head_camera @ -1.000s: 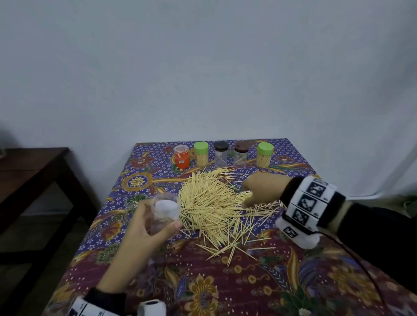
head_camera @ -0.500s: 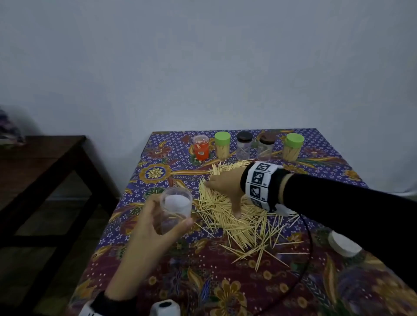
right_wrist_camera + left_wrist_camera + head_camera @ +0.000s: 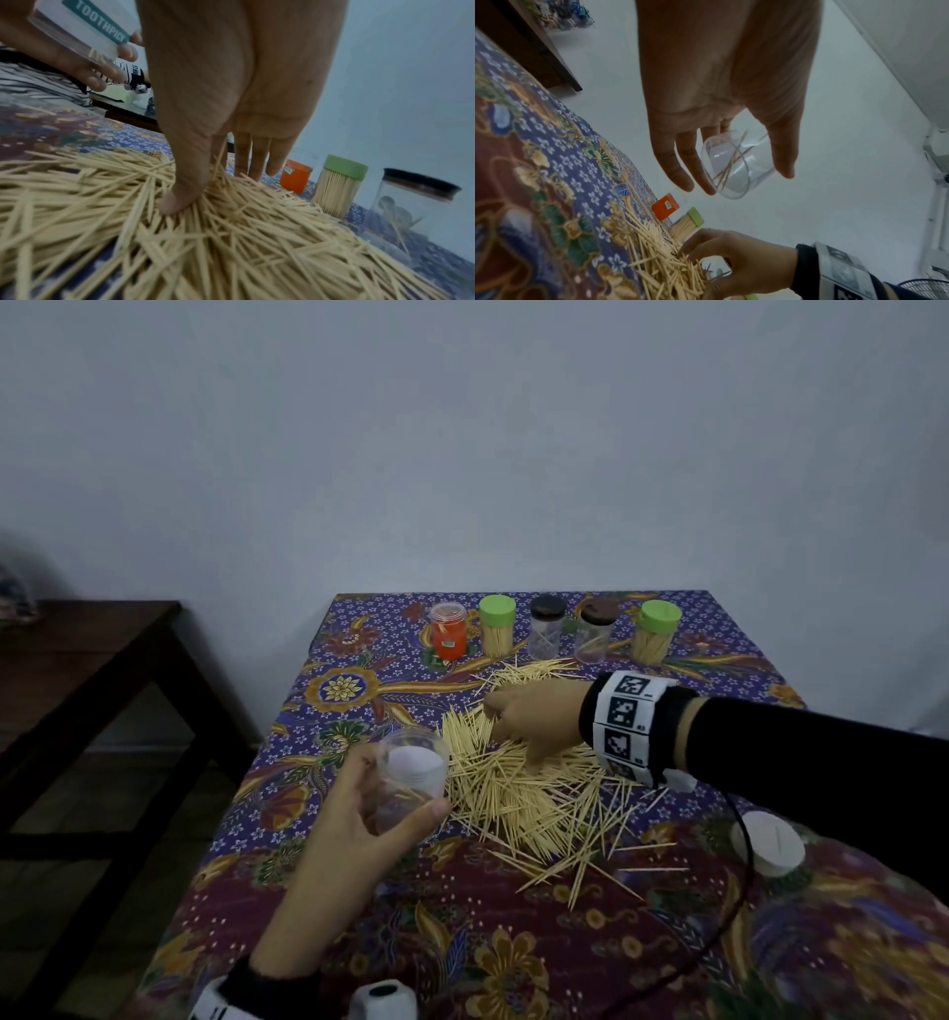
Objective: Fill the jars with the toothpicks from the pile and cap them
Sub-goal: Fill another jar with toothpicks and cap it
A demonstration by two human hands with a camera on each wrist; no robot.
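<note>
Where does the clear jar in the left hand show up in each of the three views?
Head: the clear jar is left of centre, gripped by the left hand.
Left wrist: the clear jar is right of centre, past the fingers.
Right wrist: the clear jar is top left, label reading TOOTHPICK.
Shared landmark: the orange jar.

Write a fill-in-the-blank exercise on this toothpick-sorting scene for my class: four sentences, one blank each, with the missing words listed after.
1. The left hand holds a clear jar that has no ____ on it.
2. The right hand reaches into the pile of ____.
3. Two jars in the back row have ____ caps.
4. The loose white cap lies on the person's ____ side of the pile.

Missing words: cap; toothpicks; green; right
</note>
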